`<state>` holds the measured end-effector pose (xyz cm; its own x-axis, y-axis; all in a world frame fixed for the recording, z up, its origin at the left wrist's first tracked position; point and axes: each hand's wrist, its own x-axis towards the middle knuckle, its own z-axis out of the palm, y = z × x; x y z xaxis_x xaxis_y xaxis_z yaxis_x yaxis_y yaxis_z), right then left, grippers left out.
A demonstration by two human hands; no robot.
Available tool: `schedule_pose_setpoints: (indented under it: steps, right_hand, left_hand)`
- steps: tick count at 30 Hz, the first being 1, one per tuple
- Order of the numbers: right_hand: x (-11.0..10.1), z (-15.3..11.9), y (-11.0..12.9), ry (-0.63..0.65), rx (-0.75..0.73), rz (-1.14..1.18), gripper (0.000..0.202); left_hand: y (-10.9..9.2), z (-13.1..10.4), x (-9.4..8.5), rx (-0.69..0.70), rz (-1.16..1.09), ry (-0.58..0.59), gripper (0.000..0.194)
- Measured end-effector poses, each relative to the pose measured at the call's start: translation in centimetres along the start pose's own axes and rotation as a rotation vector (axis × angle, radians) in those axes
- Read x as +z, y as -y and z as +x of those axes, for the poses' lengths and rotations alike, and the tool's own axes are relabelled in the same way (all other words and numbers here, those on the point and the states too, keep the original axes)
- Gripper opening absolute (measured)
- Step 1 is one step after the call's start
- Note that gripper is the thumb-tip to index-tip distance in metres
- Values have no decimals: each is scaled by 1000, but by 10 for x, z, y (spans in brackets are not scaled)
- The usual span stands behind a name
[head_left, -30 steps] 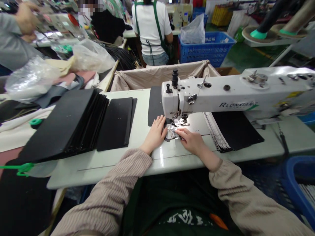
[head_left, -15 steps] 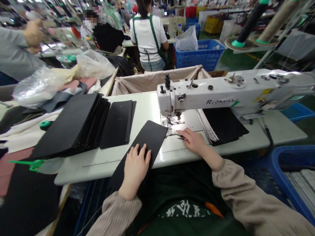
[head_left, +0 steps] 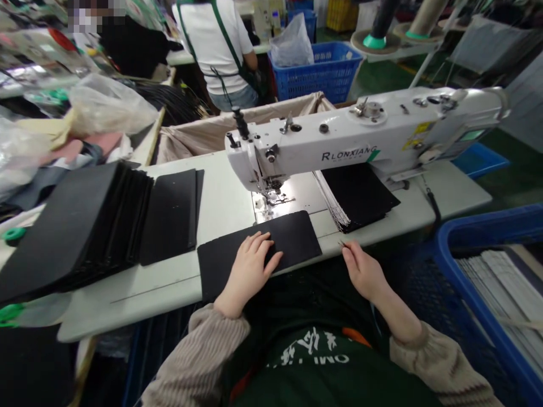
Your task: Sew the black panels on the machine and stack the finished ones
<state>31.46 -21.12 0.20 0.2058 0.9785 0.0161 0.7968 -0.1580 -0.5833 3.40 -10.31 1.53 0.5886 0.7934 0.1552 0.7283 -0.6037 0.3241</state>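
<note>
- Lays the left hand (head_left: pixel 250 263) palm down on a black panel (head_left: pixel 294 237), with fingers slightly spread and without closing on it.
- Has that panel flat on the pale table (head_left: pixel 220 175), lengthwise along the front edge, just on the near side of the presser foot (head_left: pixel 271 199).
- Pinches a small pointed tool (head_left: pixel 341 243) between thumb and fingers of the right hand (head_left: pixel 365 274), covering most of it; cannot tell its exact kind.
- Holds both hands well apart, with the right one just off the table's front edge, to the right of the panel.
- Faces a white sewing machine (head_left: pixel 305 150) lettered "RLONXIANG", with its arm reaching across from the right.
- Has a pale-edged black stack (head_left: pixel 360 195) partly under that arm, near the right hand.
- Has a smaller black pile (head_left: pixel 172 217) to the left of the panel, and beyond it a thick, leaning black stack (head_left: pixel 76 220).
- Wears a dark green apron (head_left: pixel 322 384) with white lettering.
- Has a blue basket (head_left: pixel 449 237) holding pale pieces (head_left: pixel 500 277) at the far right.
- Faces toward a co-worker in a white shirt (head_left: pixel 216 53), beside a blue crate (head_left: pixel 316 76).
</note>
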Motion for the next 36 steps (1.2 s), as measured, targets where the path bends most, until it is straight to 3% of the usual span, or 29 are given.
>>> schedule_pose_setpoints:
  steps: [4, 8, 11, 15, 25, 28, 31, 34, 36]
  right_hand:
    - [2, -14, -11, 41, 40, -29, 27]
    - [10, -21, -7, 93, -10, -56, 26]
    - [13, -20, 0, 140, -61, -93, 25]
    - [17, -15, 7, 176, -108, -111, 24]
    - [25, -7, 10, 163, -91, -189, 29]
    - [22, -6, 6, 125, -57, -177, 31]
    - [18, -2, 3, 46, -48, -96, 30]
    - [16, 5, 5, 11, -137, -57, 37]
    - [16, 12, 8, 36, -233, -90, 40]
  left_hand:
    - [-43, 15, 20, 115, -76, 6, 50]
    - [-66, 18, 46, 191, -111, 28, 16]
    - [-69, 18, 52, 153, -173, 23, 13]
    - [-68, 17, 48, 97, -256, 20, 15]
    - [-70, 15, 47, 148, -290, 8, 17]
    - [-58, 4, 34, 236, -346, 16, 15]
    - [-28, -19, 13, 314, -342, 32, 21]
    - [14, -50, -8, 188, -238, -23, 24]
    - [43, -70, -19, 54, -124, -36, 42]
